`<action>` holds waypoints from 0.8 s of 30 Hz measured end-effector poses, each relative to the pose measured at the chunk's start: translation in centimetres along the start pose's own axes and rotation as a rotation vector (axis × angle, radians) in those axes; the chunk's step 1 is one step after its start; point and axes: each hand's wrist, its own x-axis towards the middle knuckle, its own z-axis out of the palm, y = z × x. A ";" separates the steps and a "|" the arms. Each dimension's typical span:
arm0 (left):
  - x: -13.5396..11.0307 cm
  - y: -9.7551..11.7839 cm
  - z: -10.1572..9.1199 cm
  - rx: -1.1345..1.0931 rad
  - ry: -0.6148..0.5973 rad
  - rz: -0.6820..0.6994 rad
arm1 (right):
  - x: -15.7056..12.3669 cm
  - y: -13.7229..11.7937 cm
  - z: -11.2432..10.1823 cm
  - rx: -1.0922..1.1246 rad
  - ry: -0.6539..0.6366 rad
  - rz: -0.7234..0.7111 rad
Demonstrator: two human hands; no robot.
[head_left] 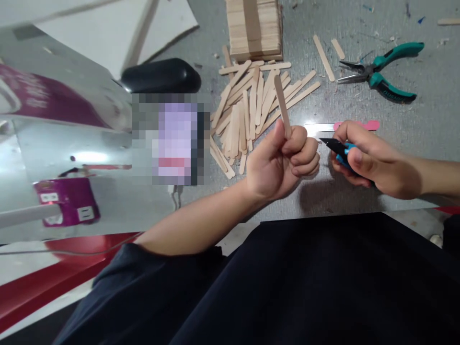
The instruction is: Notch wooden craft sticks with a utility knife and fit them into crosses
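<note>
Head camera view, looking down at two bare hands over a grey work surface [413, 120]. The left hand [282, 165] is curled tight, thumb pressed against bent fingers, pinching the lower end of a wooden craft stick [282, 103] that stands nearly upright above the fist. The right hand [366, 158] is closed around blue-handled snips [336, 147] (black tip pointing at the left hand, just beside its knuckles; whether the blades are parted cannot be told). Behind the hands lies a loose pile of craft sticks [240, 112], and beyond it a neat stacked block of sticks [253, 26]. Teal-handled long-nose pliers [381, 72] rest at upper right. A black oval object [161, 75] and a white board [108, 28] sit at upper left, with silver packaging [53, 143] bearing purple labels along the left edge.
</note>
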 end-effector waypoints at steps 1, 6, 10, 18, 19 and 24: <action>-0.1 0.4 0.1 -0.027 -0.009 -0.027 | 0.0 -0.1 0.4 -0.087 0.050 -0.035; -0.8 0.6 0.5 0.003 0.031 -0.121 | 0.7 -0.8 1.5 -0.520 0.314 -0.184; -1.2 -0.3 0.2 0.105 0.018 -0.193 | 1.3 -0.6 1.2 -0.614 0.316 -0.233; -1.2 -0.7 -0.2 -0.043 -0.141 -0.235 | 1.2 -1.2 -0.2 -0.494 0.100 -0.114; -1.2 -0.6 -0.1 -0.035 -0.145 -0.244 | 1.2 -1.1 -0.2 -0.506 0.092 -0.118; -1.3 -0.5 0.4 0.048 -0.115 -0.220 | 1.1 -0.6 0.4 -0.507 0.133 -0.134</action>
